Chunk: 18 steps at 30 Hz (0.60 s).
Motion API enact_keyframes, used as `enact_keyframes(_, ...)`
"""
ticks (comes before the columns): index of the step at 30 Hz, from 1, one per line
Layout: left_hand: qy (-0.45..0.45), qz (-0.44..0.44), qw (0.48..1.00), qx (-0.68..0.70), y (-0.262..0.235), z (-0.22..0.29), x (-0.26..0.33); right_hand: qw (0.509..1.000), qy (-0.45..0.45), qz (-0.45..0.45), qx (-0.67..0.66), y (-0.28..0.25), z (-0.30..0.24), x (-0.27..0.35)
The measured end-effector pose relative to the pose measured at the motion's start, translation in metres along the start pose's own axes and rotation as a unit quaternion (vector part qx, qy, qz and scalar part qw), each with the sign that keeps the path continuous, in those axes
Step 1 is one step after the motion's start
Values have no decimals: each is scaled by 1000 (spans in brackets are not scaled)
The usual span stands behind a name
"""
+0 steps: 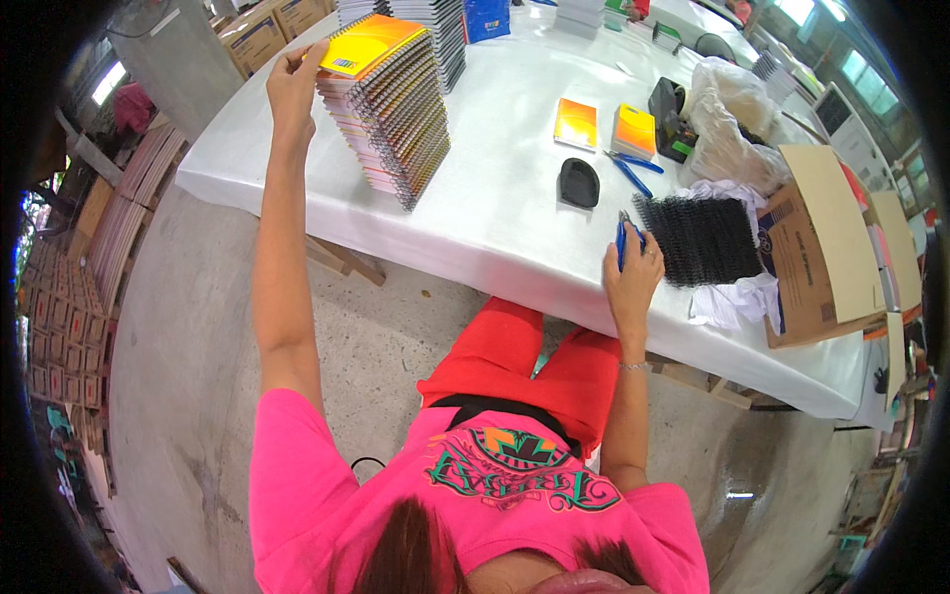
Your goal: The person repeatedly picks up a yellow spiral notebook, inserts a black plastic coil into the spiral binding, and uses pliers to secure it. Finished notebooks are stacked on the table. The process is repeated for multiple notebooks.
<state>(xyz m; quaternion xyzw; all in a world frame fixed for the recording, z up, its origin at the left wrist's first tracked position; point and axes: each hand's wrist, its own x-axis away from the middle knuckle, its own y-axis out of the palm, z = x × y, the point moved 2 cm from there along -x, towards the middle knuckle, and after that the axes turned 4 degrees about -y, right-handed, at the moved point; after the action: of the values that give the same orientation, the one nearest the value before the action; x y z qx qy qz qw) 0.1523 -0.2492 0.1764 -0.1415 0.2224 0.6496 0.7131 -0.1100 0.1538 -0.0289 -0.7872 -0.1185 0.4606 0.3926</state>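
Observation:
A tall stack of spiral notebooks (396,119) with yellow-orange covers stands on the table at the left. My left hand (293,91) is at the stack's upper left, its fingers closed on the edge of the top notebook (371,46). Lower right, my right hand (634,272) grips blue-handled pliers (622,244), jaws pointing away from me. Just right of that hand lies a bundle of black spiral binding coils (698,240). A second pair of blue-handled pliers (633,174) rests beyond it, beside a small black tray-like piece (579,184).
Two yellow-orange booklets (575,124) (633,132) lie at the table's middle. A black device (672,121), plastic bags (730,109) and an open cardboard box (816,247) occupy the right side. More notebook stacks (440,40) and a blue pack (486,20) stand behind the left stack.

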Motion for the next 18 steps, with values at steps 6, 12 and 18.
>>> enact_keyframes(6, -98, -21, 995, 9, -15, -21, 7, 1000, 7, -6, -4, 0, -7, -2)
enact_keyframes(12, -93, -22, 993, 68, -2, -16, 16, 1000, 5, -8, 10, 3, 0, 0)
enact_keyframes(18, -106, -25, 993, 45, -6, -22, 15, 1000, -8, 7, 17, 1, -2, 1)
